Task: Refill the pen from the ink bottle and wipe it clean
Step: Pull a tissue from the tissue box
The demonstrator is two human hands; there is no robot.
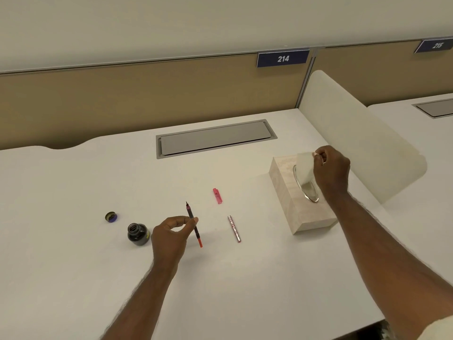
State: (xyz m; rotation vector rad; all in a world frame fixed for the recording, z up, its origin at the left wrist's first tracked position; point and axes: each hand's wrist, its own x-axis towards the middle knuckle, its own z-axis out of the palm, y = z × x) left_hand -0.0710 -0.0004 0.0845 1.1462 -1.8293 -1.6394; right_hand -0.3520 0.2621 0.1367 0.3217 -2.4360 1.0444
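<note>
Wiping step: my left hand (171, 233) pinches the pen (193, 224) above the bench (73, 241) beside the open ink bottle (138, 234), my right hand (331, 170) pinching a tissue (304, 168) from the box (289, 207); I should pull straight up, slowly.

Setting: shared office or study hall with numbered workstations. Evidence as follows. White desk (73, 241) with a wavy back edge, butted against a tan fabric partition panel (122, 99) capped by a grey rail. Blue number plate "214" (283, 58) mounted on the panel top; a second plate, "215" (436, 45), marks the adjoining station on the right. Grey hinged cable-access flap (215, 138) recessed in the desk surface; a matching flap (436, 107) on the neighbouring desk. Curved cream side divider (355, 133) separates the two seats. Plain pale wall (196, 20) behind. Tissue box (301, 204) on the desk.
</note>
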